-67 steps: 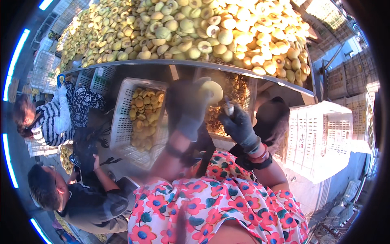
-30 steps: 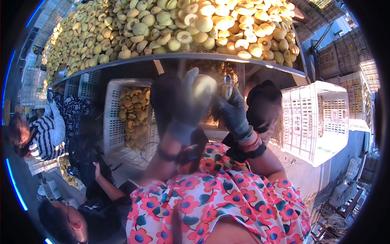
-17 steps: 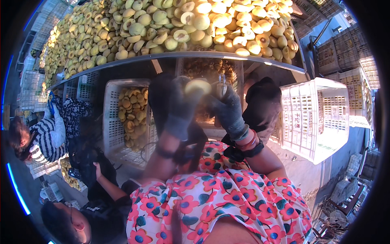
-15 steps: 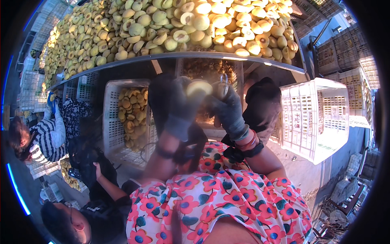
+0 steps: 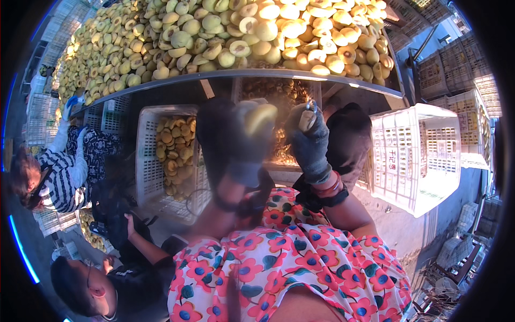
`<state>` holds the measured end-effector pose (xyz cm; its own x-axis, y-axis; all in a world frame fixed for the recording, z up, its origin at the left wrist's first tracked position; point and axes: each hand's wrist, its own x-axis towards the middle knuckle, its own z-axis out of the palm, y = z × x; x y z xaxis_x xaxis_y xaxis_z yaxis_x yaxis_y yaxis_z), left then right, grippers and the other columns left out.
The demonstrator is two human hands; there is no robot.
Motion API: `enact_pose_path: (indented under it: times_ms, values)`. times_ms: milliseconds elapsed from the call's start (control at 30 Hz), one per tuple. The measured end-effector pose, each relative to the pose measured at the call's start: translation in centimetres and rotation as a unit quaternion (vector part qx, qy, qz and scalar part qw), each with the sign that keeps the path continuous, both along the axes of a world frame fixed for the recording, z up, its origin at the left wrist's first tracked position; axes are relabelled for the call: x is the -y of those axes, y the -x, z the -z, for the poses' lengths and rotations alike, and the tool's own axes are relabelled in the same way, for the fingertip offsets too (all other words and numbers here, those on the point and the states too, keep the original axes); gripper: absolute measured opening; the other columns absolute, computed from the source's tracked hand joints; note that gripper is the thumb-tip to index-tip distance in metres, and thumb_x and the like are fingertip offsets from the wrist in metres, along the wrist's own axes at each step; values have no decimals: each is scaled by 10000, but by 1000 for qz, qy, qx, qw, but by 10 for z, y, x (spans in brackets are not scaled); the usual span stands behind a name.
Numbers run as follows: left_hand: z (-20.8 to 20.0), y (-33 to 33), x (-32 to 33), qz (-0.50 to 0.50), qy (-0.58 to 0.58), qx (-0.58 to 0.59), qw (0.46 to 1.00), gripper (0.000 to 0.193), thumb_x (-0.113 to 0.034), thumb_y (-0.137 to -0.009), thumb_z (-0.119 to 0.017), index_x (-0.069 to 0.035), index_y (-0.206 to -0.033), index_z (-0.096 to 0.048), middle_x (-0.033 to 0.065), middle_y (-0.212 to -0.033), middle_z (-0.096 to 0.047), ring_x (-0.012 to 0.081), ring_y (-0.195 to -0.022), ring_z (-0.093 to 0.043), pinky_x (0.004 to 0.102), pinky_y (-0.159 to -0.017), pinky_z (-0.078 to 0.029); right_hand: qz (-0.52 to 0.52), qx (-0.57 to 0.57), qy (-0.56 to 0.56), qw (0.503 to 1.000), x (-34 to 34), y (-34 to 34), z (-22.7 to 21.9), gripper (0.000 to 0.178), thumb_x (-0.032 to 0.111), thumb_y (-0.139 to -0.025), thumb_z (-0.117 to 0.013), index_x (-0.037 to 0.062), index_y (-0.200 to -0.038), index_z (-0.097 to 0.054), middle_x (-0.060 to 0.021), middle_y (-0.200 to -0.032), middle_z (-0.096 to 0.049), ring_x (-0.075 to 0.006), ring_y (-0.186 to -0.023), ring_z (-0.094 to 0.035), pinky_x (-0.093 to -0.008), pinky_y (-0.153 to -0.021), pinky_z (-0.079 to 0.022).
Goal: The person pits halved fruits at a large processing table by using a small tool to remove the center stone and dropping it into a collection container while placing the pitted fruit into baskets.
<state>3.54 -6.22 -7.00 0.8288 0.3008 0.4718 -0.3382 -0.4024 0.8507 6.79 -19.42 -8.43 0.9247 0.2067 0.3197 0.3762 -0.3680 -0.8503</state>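
Observation:
My left hand (image 5: 248, 140), in a dark glove and smeared by motion, is closed around a pale yellow peach half (image 5: 262, 118). To its right, my gloved right hand (image 5: 311, 144) grips a small pitting tool (image 5: 307, 120) with a metal loop at its tip and a pale handle. The loop points up, away from the peach half, and a gap lies between the two hands. Below them, a crate (image 5: 281, 167) between my knees holds brownish scraps that look like pits.
A metal-edged table (image 5: 236, 71) heaped with peach halves (image 5: 188, 40) spans the far side. At left stands a crate (image 5: 150, 115) partly filled with peach halves; at right, a white crate (image 5: 394, 161) lies tipped. Two people (image 5: 64, 182) sit at the left; stacked crates (image 5: 450, 61) stand far right.
My hands have moved apart: the right one, with the tool, has shifted right, away from the peach half. At left, the striped-sleeved person's arm has reached up toward the table edge.

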Motion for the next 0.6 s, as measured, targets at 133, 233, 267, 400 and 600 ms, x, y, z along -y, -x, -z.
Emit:
enact_pose_path:
  times_ms: [133,233,267,400,600]
  values:
    - [6,-1,-13,-30,66,-39,997,330,-228,-860,-575,-15,-1086,-467,136,-1067,-578,211,-980,-562,340,-877,-459,-40,-94,40,994,-4,8,3,232,146,-797,-592,61,-1001,-520,-196,-737,-593,-366,-674,-609,-435,-582,-485]
    - [6,-1,-19,-32,32,-26,999,394,-343,-919,-466,-2,-1114,-491,143,-1094,-571,212,-983,-565,332,-877,-461,-91,-110,95,985,-8,20,-31,295,218,-821,-596,69,-1054,-496,-208,-722,-612,-393,-673,-617,-448,-589,-491]
    - [2,-1,-17,-6,75,-27,997,427,-372,-919,-458,-2,-1130,-486,140,-1105,-565,209,-993,-560,332,-878,-459,-98,-102,102,985,-9,22,-28,307,219,-814,-605,66,-1050,-480,-199,-710,-605,-390,-673,-610,-453,-585,-483]
    - [0,-1,-11,24,33,-27,999,499,-427,-912,-451,0,-1169,-466,139,-1151,-535,209,-1031,-537,331,-888,-451,-94,-91,67,989,-14,22,-18,299,219,-809,-615,51,-1014,-475,-202,-708,-601,-385,-671,-609,-454,-577,-472]
    - [2,2,-6,36,-3,17,999,553,-456,-898,-464,5,-1202,-430,160,-1220,-471,240,-1099,-487,357,-940,-407,-89,-134,12,987,-14,24,-17,277,163,-809,-620,17,-977,-455,-201,-706,-590,-377,-675,-605,-420,-571,-459]
